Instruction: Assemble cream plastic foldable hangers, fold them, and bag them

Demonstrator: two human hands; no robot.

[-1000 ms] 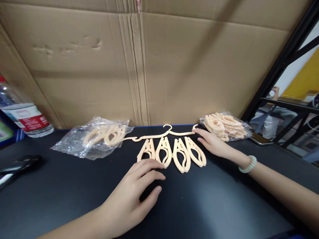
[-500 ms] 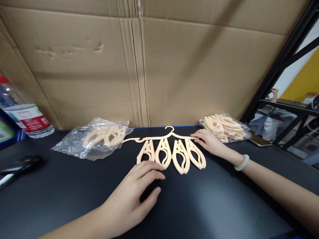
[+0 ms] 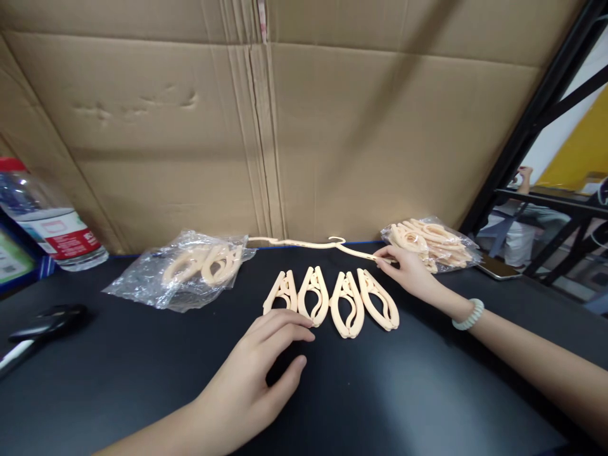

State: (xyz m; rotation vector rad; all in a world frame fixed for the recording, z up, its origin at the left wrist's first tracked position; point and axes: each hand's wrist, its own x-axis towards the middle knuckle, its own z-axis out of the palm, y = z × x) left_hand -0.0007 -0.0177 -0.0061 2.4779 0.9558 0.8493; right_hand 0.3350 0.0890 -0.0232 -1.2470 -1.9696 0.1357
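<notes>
My right hand [image 3: 403, 269] pinches the right end of an unfolded cream plastic clothes hanger [image 3: 308, 244], which lies along the foot of the cardboard, its hook near the middle. In front of it, several cream pieces [image 3: 348, 307] shaped like pointed ovals, resembling large clips or folded hangers, lie side by side in a row. My left hand [image 3: 266, 364] rests on the table just before the row, fingers apart and slightly bent, holding nothing. Its fingers hide the lower part of the leftmost piece [image 3: 284, 291] and reach the tip of the one beside it.
A clear plastic bag [image 3: 147, 278] with similar pieces lies on the left, a fuller bag [image 3: 432, 240] on the right beside a phone [image 3: 498, 268]. A bottle [image 3: 61, 228] and a black object [image 3: 50, 322] are at far left. Cardboard [image 3: 332, 139] stands behind the black table [image 3: 370, 399].
My right hand has pushed the hanger back, away from the row of pieces and against the cardboard. My left hand has stayed in place. The view has shifted slightly.
</notes>
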